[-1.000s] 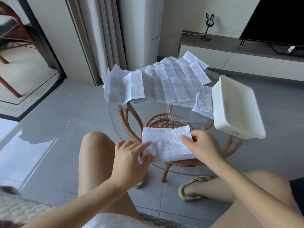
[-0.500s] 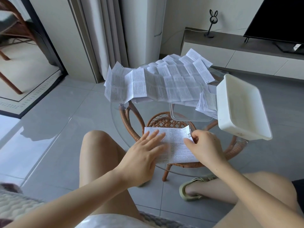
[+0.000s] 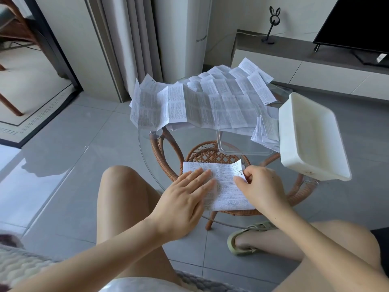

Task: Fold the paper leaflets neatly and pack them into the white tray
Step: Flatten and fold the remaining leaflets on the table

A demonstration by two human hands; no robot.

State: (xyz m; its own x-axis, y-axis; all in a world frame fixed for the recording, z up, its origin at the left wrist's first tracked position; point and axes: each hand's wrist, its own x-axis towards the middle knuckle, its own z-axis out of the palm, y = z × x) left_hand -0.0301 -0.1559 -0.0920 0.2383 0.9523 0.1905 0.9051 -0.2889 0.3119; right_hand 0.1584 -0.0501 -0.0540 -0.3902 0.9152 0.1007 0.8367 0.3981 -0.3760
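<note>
Left hand, fingers straight, presses flat on the folded leaflet at the near edge of the round glass table; right hand pinches the leaflet's right edge. Beyond lie the unfolded leaflets, a clear tray and, at right, the white tray.
</note>
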